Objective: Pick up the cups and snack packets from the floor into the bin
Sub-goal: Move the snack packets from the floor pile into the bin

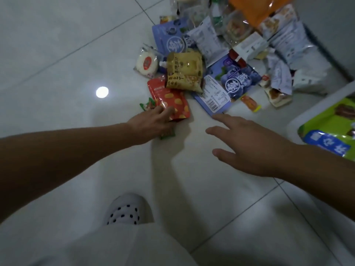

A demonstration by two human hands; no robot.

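1. head view: left hand (153,125) curls its fingers on the red packet's (169,102) near edge, a green wrapper (167,135) beneath. right hand (249,146) is spread wide and holds nothing, just short of the blue packet (228,87).
2. pinch the red packet firmly (the foil looks slippery), then carry it to the bin (295,121) on the right.
3. glossy tiled floor (57,54); the pile (230,43) lies beyond.

Blue packet (237,77) carries a barcode (212,103) — Chinese print illegible.
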